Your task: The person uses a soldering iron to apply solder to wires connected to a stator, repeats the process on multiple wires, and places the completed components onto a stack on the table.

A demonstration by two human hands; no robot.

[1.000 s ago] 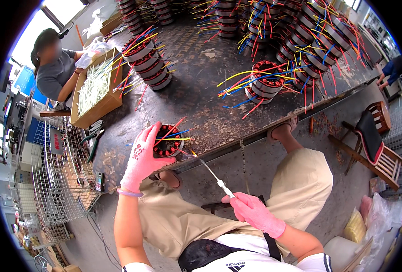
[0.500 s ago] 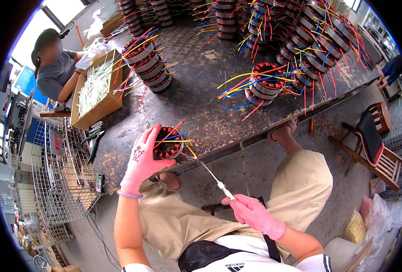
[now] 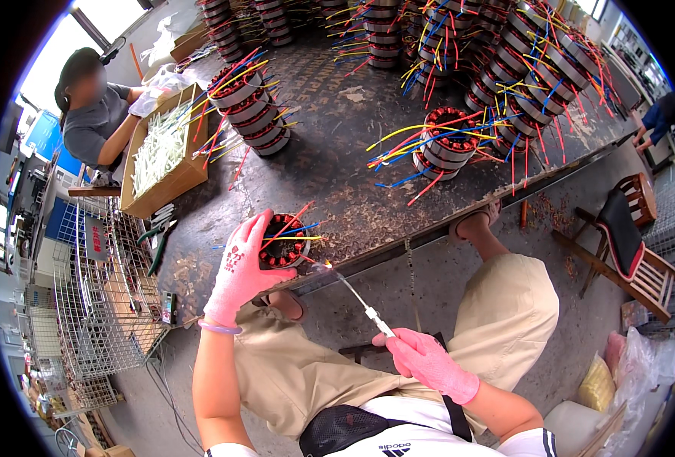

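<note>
At the table's near edge, my left hand [image 3: 238, 270], in a pink glove, grips the side of a motor stator [image 3: 304, 250]. It is a ring with a black and red inside, and short red, blue and yellow wires stick out of it. My right hand [image 3: 427, 362], also gloved in pink, is closed around a slim tool with a white handle [image 3: 378, 320] and a long thin metal stem. A small orange flame [image 3: 327, 264] shows at the tip, just right of the stator. Whether it touches a wire is too small to tell.
Stacked stators [image 3: 250, 114] with coloured wires stand behind, more at the back and right. On the left are a cardboard box [image 3: 189, 179] of white sleeves, green-handled pliers [image 3: 157, 247] and a wire rack [image 3: 97, 305]. A person [image 3: 97, 114] works beyond the box. A chair [image 3: 619, 236] stands at right.
The yellow wire that reached from the stator to the tool's tip no longer extends there. An orange flame now shows at the tip. Both hands have stayed almost in place.
</note>
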